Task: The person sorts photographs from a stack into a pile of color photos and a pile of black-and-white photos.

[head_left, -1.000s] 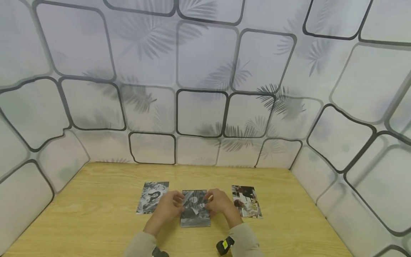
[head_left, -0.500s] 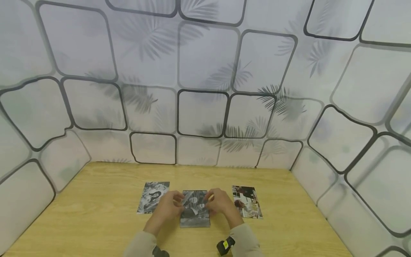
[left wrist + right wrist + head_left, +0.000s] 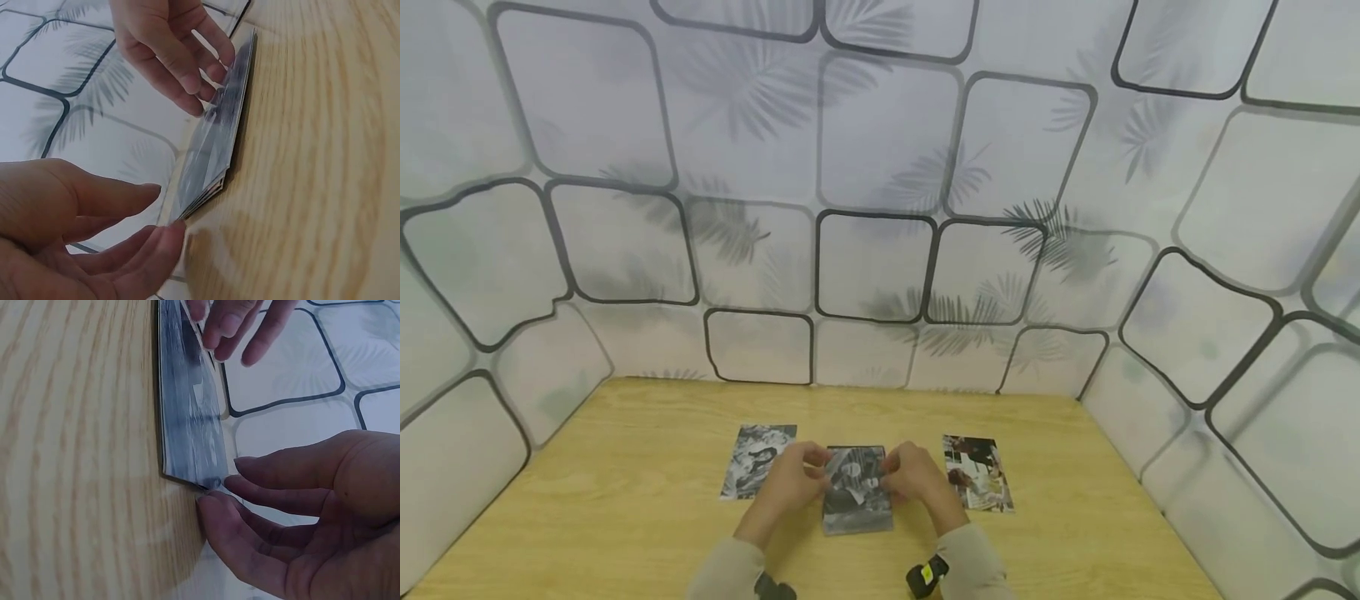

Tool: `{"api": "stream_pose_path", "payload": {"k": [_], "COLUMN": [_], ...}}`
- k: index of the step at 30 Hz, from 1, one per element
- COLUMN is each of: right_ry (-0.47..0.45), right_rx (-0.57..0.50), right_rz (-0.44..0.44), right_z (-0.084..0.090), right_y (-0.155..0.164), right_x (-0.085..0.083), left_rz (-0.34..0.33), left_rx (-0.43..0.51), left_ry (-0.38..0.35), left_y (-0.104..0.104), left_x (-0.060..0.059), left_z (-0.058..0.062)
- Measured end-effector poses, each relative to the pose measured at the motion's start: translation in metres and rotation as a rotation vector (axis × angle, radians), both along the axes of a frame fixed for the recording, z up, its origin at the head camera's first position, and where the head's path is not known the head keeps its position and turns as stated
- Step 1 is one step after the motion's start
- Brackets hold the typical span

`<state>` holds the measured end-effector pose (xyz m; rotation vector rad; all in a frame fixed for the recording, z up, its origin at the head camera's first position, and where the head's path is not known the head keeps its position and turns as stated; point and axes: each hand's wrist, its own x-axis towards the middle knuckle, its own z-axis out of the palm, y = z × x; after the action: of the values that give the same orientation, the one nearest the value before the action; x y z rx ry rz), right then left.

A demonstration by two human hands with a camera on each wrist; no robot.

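A small stack of photo cards (image 3: 857, 492), with a black-and-white picture on top, lies on the table between my hands. In the left wrist view the stack (image 3: 215, 140) shows slightly spread layers at its near corner. My left hand (image 3: 797, 479) is at the left edge; its fingertips (image 3: 172, 234) touch the corner, while the thumb stands apart. On the opposite edge is my right hand (image 3: 913, 473), with fingertips (image 3: 215, 503) at the stack's corner and the thumb raised off it. Both hands have loosely bent fingers and do not close round the cards.
A black-and-white photo (image 3: 752, 462) lies to the left, partly behind the left hand. On the right lies a colour photo (image 3: 977, 472). Behind the wooden table (image 3: 625, 492) rises a patterned curtain-like wall (image 3: 872, 267). A dark wrist device (image 3: 927, 575) sits at the right sleeve.
The top card of the stack has turned slightly, its lower edge now tilting up to the right. The hands have barely moved, and the side photos lie as before.
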<state>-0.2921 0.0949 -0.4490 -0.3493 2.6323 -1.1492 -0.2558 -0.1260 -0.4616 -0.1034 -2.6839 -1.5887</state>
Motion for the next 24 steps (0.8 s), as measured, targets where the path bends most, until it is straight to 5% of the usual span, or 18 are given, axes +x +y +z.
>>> {"api": "stream_pose_path", "payload": {"k": [24], "right_ry": [-0.044], "right_rx": [-0.055], "right_rz": [-0.006], "right_z": [0.0048], "right_y": [0.0000], "right_x": [0.0015], "left_rz": [0.031], "left_rx": [-0.055], "left_ry": [-0.049], "left_y": [-0.0035], "left_x": [-0.0014], "left_z": [-0.0017]}}
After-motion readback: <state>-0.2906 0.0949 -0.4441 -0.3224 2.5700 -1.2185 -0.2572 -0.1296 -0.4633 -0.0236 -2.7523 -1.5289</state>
